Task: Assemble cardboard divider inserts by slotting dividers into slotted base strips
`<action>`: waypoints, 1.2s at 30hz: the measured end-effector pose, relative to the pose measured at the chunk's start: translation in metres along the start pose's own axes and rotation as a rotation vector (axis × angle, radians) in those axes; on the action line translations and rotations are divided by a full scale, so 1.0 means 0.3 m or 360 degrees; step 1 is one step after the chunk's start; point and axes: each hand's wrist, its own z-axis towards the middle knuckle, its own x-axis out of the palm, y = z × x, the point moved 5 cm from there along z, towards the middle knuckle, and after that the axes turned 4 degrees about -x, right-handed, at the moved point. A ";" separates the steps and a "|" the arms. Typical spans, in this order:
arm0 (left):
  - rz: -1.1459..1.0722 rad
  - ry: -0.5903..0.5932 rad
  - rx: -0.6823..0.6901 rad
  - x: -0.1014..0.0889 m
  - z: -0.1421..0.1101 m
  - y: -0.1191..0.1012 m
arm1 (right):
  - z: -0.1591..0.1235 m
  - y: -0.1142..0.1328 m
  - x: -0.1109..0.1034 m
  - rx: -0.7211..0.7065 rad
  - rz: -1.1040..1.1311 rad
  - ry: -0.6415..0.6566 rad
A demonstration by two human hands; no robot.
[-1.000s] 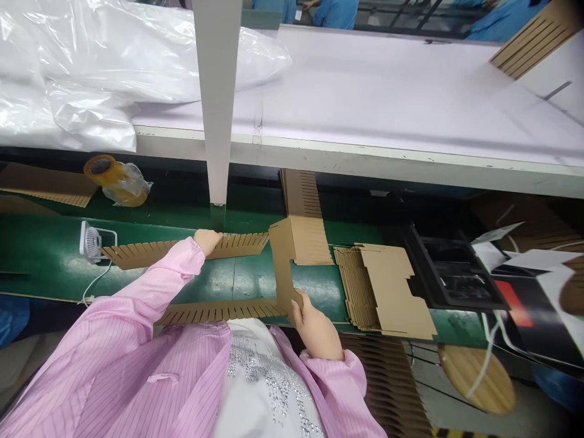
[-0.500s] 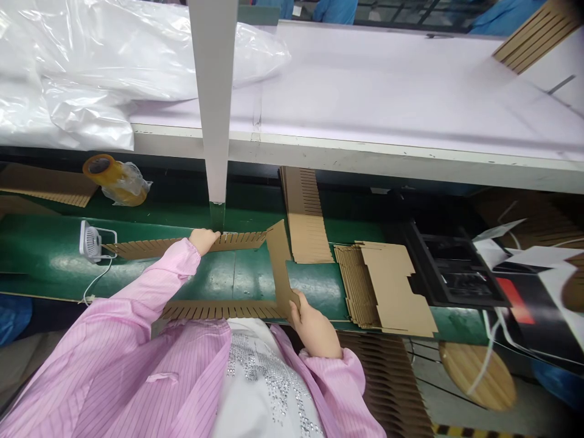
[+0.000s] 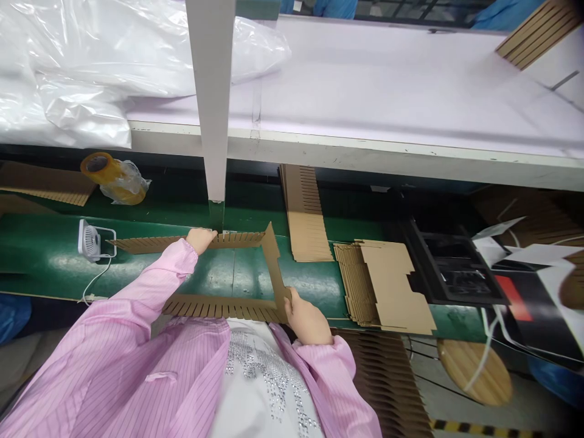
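My left hand [image 3: 201, 239] is closed on the far slotted cardboard strip [image 3: 241, 239], which stands on edge with its slots facing up. My right hand [image 3: 308, 317] grips the near end of a notched cardboard end piece [image 3: 272, 267], where it meets the near slotted cardboard strip [image 3: 221, 307]. The end piece joins both strips at their right ends, forming a three-sided frame above the green bench [image 3: 219, 274]. My left forearm covers part of the frame's left side.
Slotted strips [image 3: 310, 219] and stacked notched cardboard pieces [image 3: 383, 286] lie to the right, before a black tray [image 3: 449, 261]. A small white fan [image 3: 91, 240] and a yellow tape roll [image 3: 112, 176] stand left. A white post [image 3: 212, 109] rises beyond my left hand.
My right hand has shifted slightly left, and the end piece has turned, showing a narrower face. My left hand keeps its hold on the far strip.
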 end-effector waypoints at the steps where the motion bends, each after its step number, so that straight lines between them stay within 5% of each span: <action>1: 0.0000 -0.0002 -0.0002 -0.001 0.000 0.001 | 0.006 0.001 -0.003 0.0008 -0.0006 0.0010; 20: -0.0090 -0.0018 -0.0039 0.005 -0.008 0.001 | 0.010 -0.027 0.001 0.0005 0.0001 0.0116; 23: -0.0153 -0.0277 -0.0068 -0.032 -0.063 -0.049 | 0.016 -0.026 -0.018 0.0039 -0.0014 0.0080; 26: -0.0419 -0.0467 0.0249 -0.051 -0.173 -0.179 | 0.034 -0.030 -0.041 0.0052 -0.0023 0.0044; 30: -0.0909 0.0163 0.0889 0.033 -0.318 -0.396 | 0.075 -0.042 -0.066 0.0014 -0.0008 0.0030; 32: -0.0877 0.0378 0.0903 0.080 -0.348 -0.451 | 0.092 -0.046 -0.078 -0.0003 -0.0002 0.0028; 36: -0.0634 0.0357 0.0680 0.121 -0.336 -0.462 | 0.104 -0.036 -0.099 -0.0004 -0.0008 0.0005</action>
